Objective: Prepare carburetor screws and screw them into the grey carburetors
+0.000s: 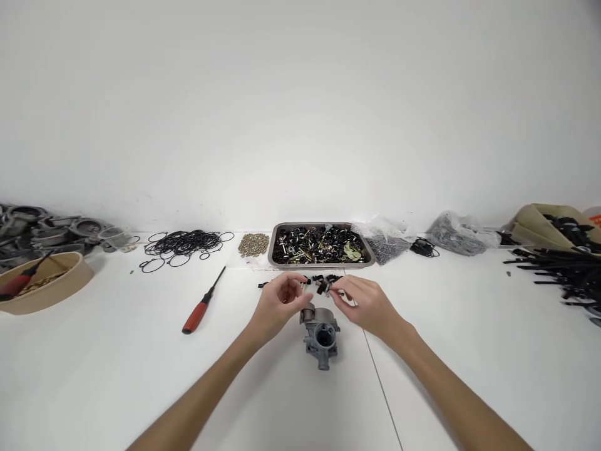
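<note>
As far as the view shows, progress: grey metal casting looks part-built, in my judgement; round bore faces wearer, open.
Clock: from wearer, 12 straight ahead.
Casting position: 12, near, on the table, between the forearms, just below the hands.
Left grip: left hand curled, thumb and finger apart by a small piece; can't tell if held.
Right grip: right hand with thumb and finger nearly together at small black parts; can't tell if on one.
Done: casting set out, small black parts beside it; inner fit can't be judged.
Left over: those small parts lie off the casting; screwdriver at 11, out of hand.
Tray: 12, past hands, full of mixed small hardware.
Brass bits: between 11 and 12, loose pile.
Black rings: 11, tangled.
Oval tub: 10, spare castings behind.
Clear bags: 12:30 and 1.
Black tubes: 2, heaped.
Surface: white, thin seam running toward wearer.
Room: plain white wall behind.
</note>
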The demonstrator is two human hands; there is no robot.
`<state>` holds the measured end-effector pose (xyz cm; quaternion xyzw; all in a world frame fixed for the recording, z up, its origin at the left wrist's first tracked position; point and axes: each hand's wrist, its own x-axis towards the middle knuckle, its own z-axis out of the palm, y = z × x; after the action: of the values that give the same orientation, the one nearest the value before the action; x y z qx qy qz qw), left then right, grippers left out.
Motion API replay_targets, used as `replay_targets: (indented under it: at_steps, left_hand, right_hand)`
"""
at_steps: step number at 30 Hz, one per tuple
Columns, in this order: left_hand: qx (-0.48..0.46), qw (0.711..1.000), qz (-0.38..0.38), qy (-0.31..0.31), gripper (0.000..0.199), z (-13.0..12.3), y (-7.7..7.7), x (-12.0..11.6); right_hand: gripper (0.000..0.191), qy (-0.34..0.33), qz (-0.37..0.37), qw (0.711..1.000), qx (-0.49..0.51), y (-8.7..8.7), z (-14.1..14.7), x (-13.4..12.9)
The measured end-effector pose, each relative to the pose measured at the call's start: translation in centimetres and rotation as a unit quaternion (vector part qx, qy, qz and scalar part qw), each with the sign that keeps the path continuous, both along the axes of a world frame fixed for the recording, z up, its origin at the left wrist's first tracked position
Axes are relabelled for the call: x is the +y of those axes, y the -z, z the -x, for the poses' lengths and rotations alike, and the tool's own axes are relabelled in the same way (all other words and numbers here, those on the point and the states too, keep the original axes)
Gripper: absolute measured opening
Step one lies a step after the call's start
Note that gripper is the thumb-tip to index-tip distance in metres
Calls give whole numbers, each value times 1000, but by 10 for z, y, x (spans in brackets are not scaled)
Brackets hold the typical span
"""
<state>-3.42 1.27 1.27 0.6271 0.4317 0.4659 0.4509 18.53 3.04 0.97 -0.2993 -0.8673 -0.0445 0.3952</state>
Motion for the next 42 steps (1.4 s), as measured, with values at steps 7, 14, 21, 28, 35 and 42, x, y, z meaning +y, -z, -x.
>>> replay_targets:
  at_steps: [7,14,21,28,35,42]
  left_hand:
    - [54,999,2,8,31,-10,-5,-12]
    - [35,999,20,18,25,-6,-3,-10]
    - [9,1000,20,-20,28,-2,-2,-4]
    - [-8,997,-9,-80,33,12,-12,7]
    - [-33,995,27,-87,33,12,-11,8]
    - [-79,991,36,-98,30,10,-8,8]
  right_hand:
    - [10,-45,-46,998,9,1,20,-16]
    - [10,-47,-51,998,4,4,19,-16]
    - [8,-39,173,984,29,-3,14,-19]
    - [84,-170,482,860,10,-6,7,-18]
    - [87,-140,486,862,25,3,14,-20]
    - [79,-63,433,884,165,12,23,-18]
